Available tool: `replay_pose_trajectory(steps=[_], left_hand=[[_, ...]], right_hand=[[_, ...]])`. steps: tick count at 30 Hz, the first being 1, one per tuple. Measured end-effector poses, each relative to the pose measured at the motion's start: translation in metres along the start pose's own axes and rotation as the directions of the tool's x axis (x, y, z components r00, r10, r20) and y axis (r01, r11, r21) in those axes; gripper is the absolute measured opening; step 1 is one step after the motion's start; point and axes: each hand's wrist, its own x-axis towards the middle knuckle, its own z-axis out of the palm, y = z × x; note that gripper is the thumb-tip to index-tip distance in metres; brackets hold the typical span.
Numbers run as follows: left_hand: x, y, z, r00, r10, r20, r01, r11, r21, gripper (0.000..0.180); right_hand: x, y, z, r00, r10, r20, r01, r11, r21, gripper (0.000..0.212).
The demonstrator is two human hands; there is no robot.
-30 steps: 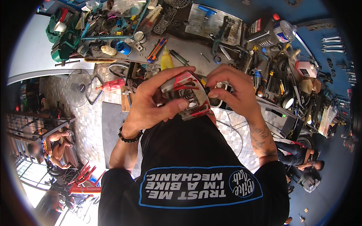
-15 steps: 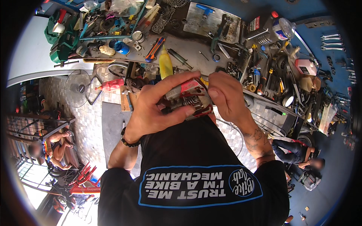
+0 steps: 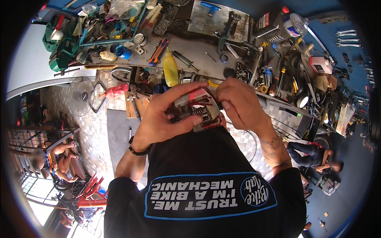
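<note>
In front of my chest, my left hand [image 3: 160, 115] is wrapped around a worn red and grey bicycle pedal [image 3: 199, 108] with a coil spring showing in its middle. Its fingers lie along the far edge and its thumb presses the near side. At the pedal's right end, my right hand [image 3: 241, 101] is closed, thumb against curled fingers. A small dark piece shows by that thumb, but what the fingers hold is hidden. Just beyond the hands stands a yellow squeeze bottle [image 3: 170, 70].
The cluttered workbench [image 3: 147, 59] carries an orange and blue utility knife [image 3: 159, 52], a metal plate [image 3: 218, 22] with tools, and a green vise [image 3: 63, 47]. A fan [image 3: 81, 96] and red bottle [image 3: 115, 91] are at left. One person sits at each side, left [image 3: 59, 158] and right [image 3: 311, 154].
The pedal has tilted a little in my left hand, and my right hand has shifted slightly at its end. The view has moved a bit, so the bench things sit slightly differently.
</note>
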Motion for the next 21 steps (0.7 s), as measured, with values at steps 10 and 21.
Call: replay_pose_trajectory(steps=[10,21], left_hand=[[-0.008,0.001,0.011,0.986,-0.16,-0.049,0.158,0.986,-0.054,0.066],[-0.009,-0.018,0.017,0.987,-0.111,-0.12,0.125,0.985,0.122,0.063]], right_hand=[[-0.013,-0.001,0.021,0.99,-0.005,-0.142,0.007,1.0,0.016,0.017],[-0.023,0.0,0.034,0.948,0.272,-0.167,-0.256,0.961,0.108,0.011]])
